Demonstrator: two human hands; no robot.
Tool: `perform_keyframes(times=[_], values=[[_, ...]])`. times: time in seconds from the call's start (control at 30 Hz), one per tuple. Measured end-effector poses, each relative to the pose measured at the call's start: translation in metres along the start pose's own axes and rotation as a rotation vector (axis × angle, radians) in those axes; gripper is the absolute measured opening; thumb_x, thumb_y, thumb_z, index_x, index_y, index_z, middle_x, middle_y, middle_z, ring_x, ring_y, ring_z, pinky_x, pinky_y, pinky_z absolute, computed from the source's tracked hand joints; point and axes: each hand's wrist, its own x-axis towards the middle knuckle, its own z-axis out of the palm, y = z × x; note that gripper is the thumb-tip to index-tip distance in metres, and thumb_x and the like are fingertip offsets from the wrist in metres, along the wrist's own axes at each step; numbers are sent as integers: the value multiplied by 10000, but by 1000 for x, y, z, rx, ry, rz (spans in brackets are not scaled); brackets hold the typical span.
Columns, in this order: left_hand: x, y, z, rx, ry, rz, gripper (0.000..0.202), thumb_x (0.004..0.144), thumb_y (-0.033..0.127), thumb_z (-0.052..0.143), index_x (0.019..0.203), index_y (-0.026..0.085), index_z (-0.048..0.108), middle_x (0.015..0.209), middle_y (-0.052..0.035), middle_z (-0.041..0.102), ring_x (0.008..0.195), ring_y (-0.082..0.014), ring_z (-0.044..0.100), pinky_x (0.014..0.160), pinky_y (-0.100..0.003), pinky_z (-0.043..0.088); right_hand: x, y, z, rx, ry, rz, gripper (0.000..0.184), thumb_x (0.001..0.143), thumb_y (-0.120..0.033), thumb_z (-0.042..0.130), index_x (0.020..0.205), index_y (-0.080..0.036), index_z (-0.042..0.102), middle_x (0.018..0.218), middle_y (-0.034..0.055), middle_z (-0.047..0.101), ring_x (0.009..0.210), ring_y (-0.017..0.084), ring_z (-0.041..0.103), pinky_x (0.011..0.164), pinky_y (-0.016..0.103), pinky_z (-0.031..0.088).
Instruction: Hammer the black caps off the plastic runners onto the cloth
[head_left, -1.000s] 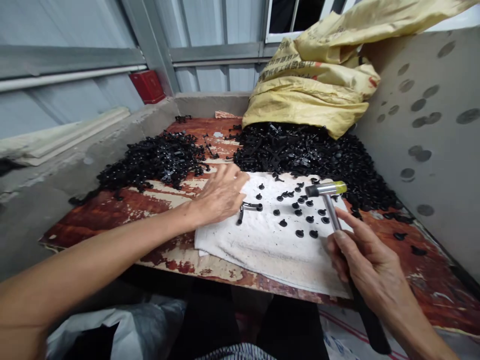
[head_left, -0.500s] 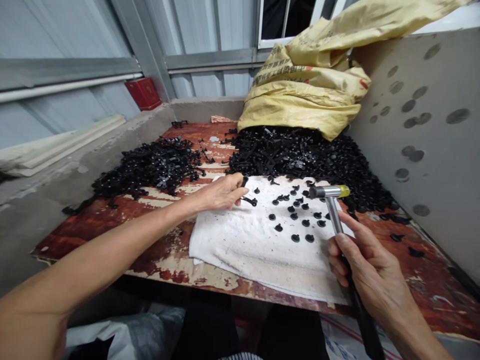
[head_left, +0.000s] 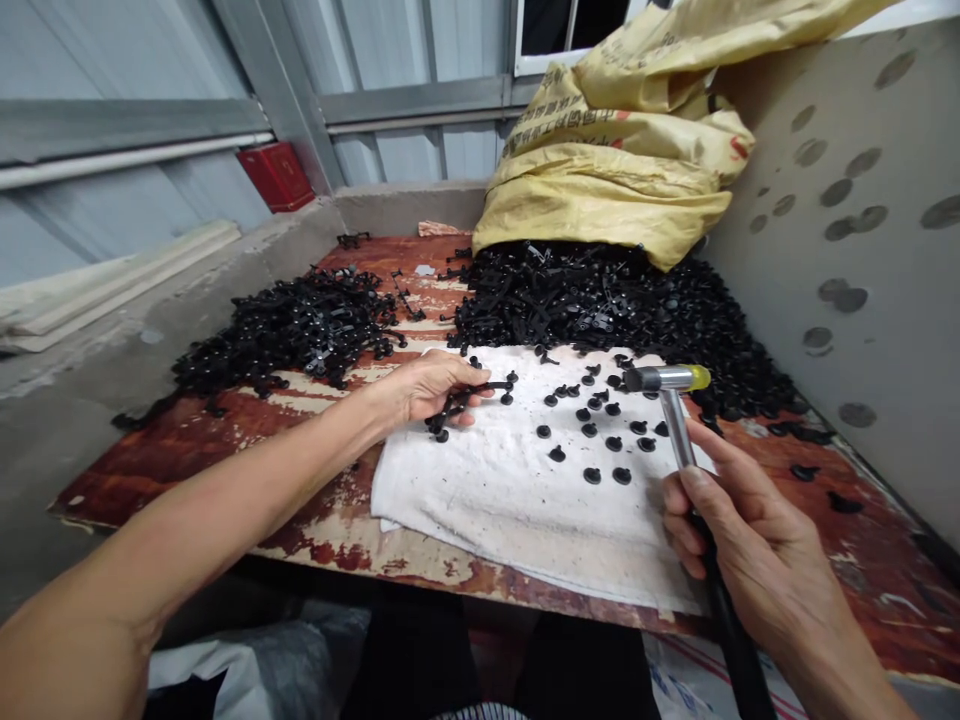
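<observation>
Strap (head_left: 459,398) that lay loose on the cloth (head_left: 510,500) is now pinched in my left hand (head_left: 424,385) near the cloth's left edge; my right hand (head_left: 742,550) grips the hammer (head_left: 677,425).

A cloth (head_left: 510,500) lies on the board (head_left: 225,440), with caps (head_left: 600,435) scattered over its right half. Behind it, a pile (head_left: 292,325) lies to the left and a heap (head_left: 600,300) to the right, running back under a sack (head_left: 622,170) against the wall (head_left: 862,300). The left hand (head_left: 424,390) holds a clip (head_left: 457,405) at the cloth's far left corner. The right hand (head_left: 750,550), at its near right edge, holds a hammer (head_left: 675,400) above the caps.
</observation>
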Motion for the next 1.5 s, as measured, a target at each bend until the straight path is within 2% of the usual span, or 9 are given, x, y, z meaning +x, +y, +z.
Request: perform_keyframes(times=[0.3, 0.7, 0.93, 1.5], values=[[0, -4, 8, -11, 96, 31, 304, 779, -38, 592, 591, 152, 448, 566, -46, 627, 386, -81, 500, 379, -218, 479, -1, -3, -1, 29, 6, 27, 554, 774, -464, 704, 1288, -293, 587, 634, -44, 537, 395, 98, 409, 306, 214, 340], [5, -9, 5, -57, 71, 23, 302, 787, -34, 589, 576, 146, 470, 565, -44, 614, 376, -74, 496, 365, -203, 458, 0, -2, 1, 53, 11, 47, 571, 759, -460, 725, 1295, -316, 588, 631, -50, 532, 409, 88, 416, 310, 189, 349], [7, -9, 4, -49, 65, -1, 272, 804, -7, 585, 597, 141, 491, 616, -66, 649, 387, -66, 484, 371, -193, 437, 0, -3, 2, 19, 26, 19, 581, 762, -443, 709, 1308, -286, 584, 617, -44, 526, 403, 100, 408, 300, 205, 339], [8, -12, 4, -52, 41, 30, 309, 805, -29, 567, 570, 144, 463, 563, -50, 631, 369, -68, 486, 329, -175, 412, 0, -2, -1, 24, 8, 69, 625, 772, -456, 707, 1356, -302, 548, 625, -43, 536, 412, 98, 414, 321, 207, 345]])
